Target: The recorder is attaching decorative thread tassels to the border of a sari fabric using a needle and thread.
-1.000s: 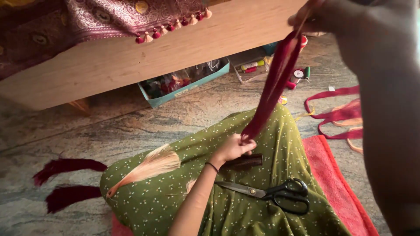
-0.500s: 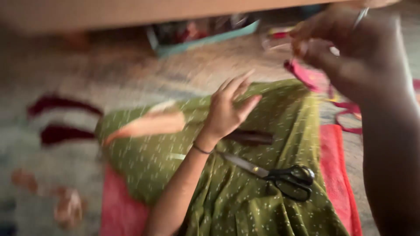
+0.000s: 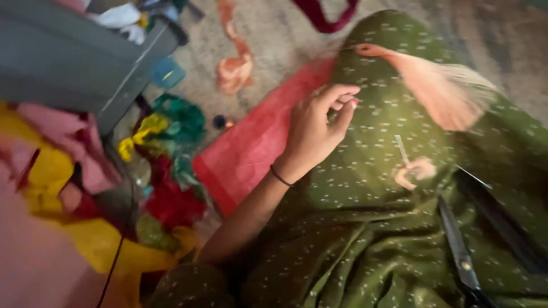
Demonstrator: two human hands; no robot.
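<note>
Left hand (image 3: 317,128) hovers over green dotted cloth (image 3: 365,188) on the lap, fingers loosely curled, thumb and forefinger pinched, can't tell on what. Right hand out of view. Scissors (image 3: 459,256) lie on the cloth to the right, peach tassel (image 3: 439,91) just beyond, red cloth (image 3: 257,142) on the floor alongside

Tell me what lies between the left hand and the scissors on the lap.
In the head view, between the left hand and the scissors lies green dotted cloth, with a small peach scrap and a thin pale sliver on it.
</note>
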